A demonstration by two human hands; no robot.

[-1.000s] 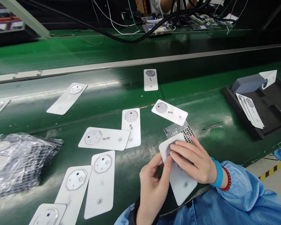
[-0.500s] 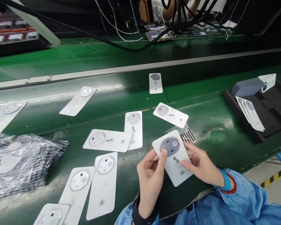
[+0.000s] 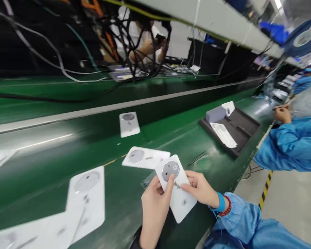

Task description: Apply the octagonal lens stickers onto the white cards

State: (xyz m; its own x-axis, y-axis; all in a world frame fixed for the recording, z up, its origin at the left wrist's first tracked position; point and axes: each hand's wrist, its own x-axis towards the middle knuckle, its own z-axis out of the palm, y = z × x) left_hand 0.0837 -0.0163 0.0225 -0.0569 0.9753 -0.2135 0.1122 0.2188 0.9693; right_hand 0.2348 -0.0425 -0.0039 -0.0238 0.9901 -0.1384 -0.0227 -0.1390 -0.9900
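Observation:
A white phone back cover (image 3: pixel 182 197), with a grey octagonal camera plate and dark lettering, is held tilted between my two hands. My left hand (image 3: pixel 157 204) grips its left edge, thumb pressed on the front below the camera plate. On the right edge, the fingers of my right hand (image 3: pixel 200 188) lie behind the cover and the thumb rests on its face. Just behind the held piece lies another white back cover (image 3: pixel 147 158), partly overlapped in view by it. A small clear sheet (image 3: pixel 146 181) shows beside my left fingers, mostly hidden.
More back covers lie on the green bench, one farther back (image 3: pixel 129 128) and one at the left (image 3: pixel 89 197). A black tray (image 3: pixel 239 129) at the right holds several covers. Thin dark tweezers (image 3: pixel 197 158) lie before it. A co-worker's blue sleeve (image 3: pixel 298 138) is at the far right.
The view has swung to the right, bringing the co-worker and more of the line into sight. Both hands still grip the same back cover, its hold much the same.

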